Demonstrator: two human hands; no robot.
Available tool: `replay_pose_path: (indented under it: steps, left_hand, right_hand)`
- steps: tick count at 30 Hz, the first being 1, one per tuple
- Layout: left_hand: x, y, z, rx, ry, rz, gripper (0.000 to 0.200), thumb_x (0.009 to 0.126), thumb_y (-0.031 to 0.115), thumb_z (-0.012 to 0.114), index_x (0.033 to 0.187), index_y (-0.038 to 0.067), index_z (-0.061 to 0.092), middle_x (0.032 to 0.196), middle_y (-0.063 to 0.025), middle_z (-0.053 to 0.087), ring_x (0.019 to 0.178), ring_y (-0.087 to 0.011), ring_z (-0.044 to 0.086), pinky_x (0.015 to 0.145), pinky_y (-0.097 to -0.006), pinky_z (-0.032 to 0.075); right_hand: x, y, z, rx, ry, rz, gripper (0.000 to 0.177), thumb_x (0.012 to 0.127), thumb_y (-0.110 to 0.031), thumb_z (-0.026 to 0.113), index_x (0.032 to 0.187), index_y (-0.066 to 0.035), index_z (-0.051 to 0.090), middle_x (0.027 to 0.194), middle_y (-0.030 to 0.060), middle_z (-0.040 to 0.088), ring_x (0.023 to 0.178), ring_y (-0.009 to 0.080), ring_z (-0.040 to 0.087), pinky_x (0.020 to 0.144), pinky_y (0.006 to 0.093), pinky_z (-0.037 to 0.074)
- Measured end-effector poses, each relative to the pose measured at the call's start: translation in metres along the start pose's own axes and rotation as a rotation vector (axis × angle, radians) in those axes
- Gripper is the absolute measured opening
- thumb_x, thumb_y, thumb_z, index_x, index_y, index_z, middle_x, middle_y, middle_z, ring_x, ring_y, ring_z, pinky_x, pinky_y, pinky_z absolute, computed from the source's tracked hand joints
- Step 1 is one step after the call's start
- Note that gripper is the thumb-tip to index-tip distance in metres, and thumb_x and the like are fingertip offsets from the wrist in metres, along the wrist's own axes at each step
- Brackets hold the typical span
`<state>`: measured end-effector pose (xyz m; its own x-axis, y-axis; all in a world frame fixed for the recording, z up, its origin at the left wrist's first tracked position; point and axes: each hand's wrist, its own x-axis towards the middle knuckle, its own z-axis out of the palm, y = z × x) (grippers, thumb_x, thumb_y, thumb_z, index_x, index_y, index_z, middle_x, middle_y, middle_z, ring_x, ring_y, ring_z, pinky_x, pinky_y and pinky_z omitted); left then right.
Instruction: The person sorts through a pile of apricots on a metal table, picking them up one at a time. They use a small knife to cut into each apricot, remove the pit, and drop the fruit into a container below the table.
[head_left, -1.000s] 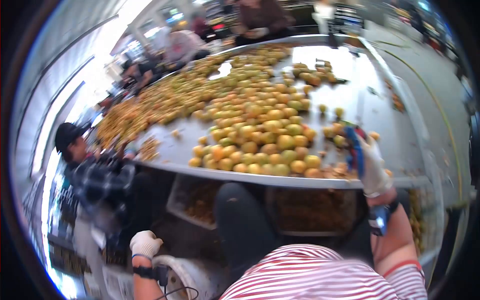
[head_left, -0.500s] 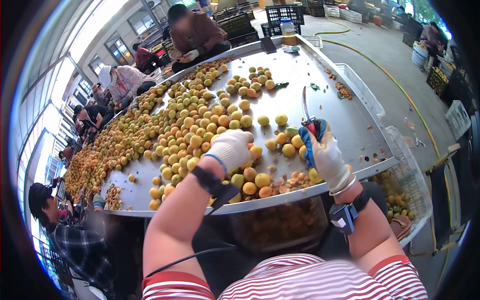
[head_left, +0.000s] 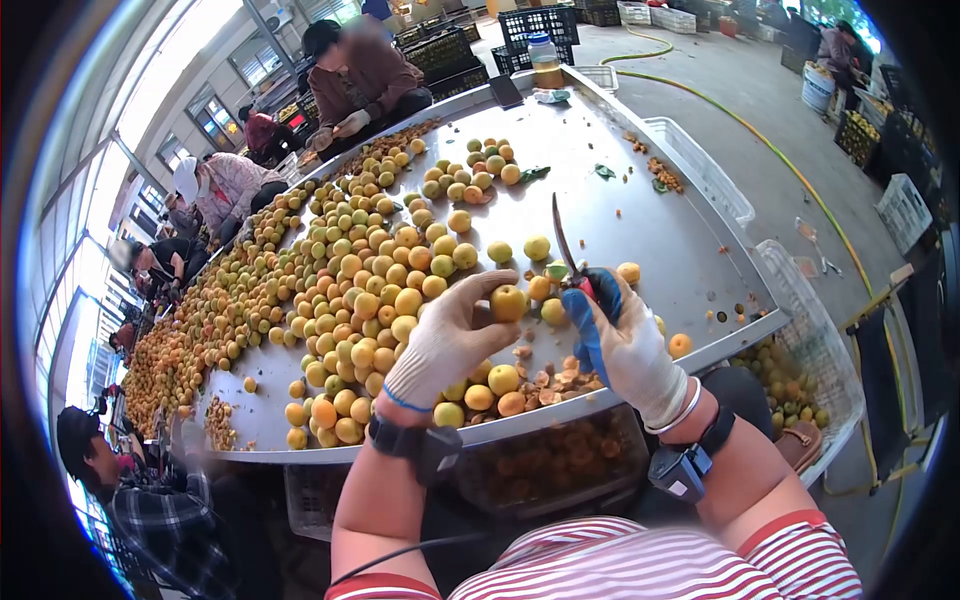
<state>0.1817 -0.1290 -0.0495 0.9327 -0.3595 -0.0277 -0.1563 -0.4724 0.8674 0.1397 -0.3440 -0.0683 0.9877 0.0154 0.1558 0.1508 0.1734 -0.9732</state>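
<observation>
A round yellow-green fruit (head_left: 508, 304), like an apricot or plum, sits between the thumb and fingers of my left hand (head_left: 448, 338), which wears a white knit glove. My right hand (head_left: 635, 355), in a white glove with blue on the fingers, is closed round the red handle of a thin curved knife (head_left: 563, 238). The blade points up and away from me. Both hands are above the near edge of a metal table (head_left: 560, 200), the fruit a little left of the knife. Below them lie cut fruit pieces (head_left: 560, 385) and several whole fruits.
A large heap of fruit (head_left: 340, 290) spreads over the table's left side. Crates of fruit stand below the near edge and at the right (head_left: 790, 385). A jar (head_left: 544, 62) and a dark phone (head_left: 506, 92) rest at the far end. Co-workers sit along the left side.
My left hand has lifted from the heap and turned, now showing a fruit in its fingers beside the knife. My right hand has shifted slightly left and down. The view has moved slightly.
</observation>
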Motion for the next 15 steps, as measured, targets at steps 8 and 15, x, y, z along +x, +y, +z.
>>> replay_pose_path:
  steps: [8, 15]
  left_hand:
    - [-0.037, 0.013, 0.002, -0.723, -0.170, 0.010, 0.066, 0.086, 0.005, 0.070, 0.147, -0.001, 0.043, 0.130, -0.0093, 0.058, 0.110, -0.0140, 0.060, 0.097, -0.0275, 0.050]
    - [-0.045, 0.001, 0.003, -0.650, -0.108, 0.124, 0.061, 0.081, 0.014, 0.084, 0.131, -0.002, 0.053, 0.122, -0.0068, 0.058, 0.115, -0.0122, 0.054, 0.101, -0.0278, 0.044]
  right_hand:
    - [-0.010, 0.002, 0.006, 0.343, -0.194, 0.202, 0.027, 0.103, -0.013, 0.057, 0.126, 0.000, 0.056, 0.098, 0.0021, 0.067, 0.086, 0.0058, 0.060, 0.078, 0.0192, 0.051]
    - [-0.020, -0.017, 0.011, 0.348, -0.333, 0.193, 0.022, 0.102, -0.022, 0.060, 0.116, -0.005, 0.057, 0.080, -0.0012, 0.059, 0.056, 0.0062, 0.054, 0.048, 0.0209, 0.043]
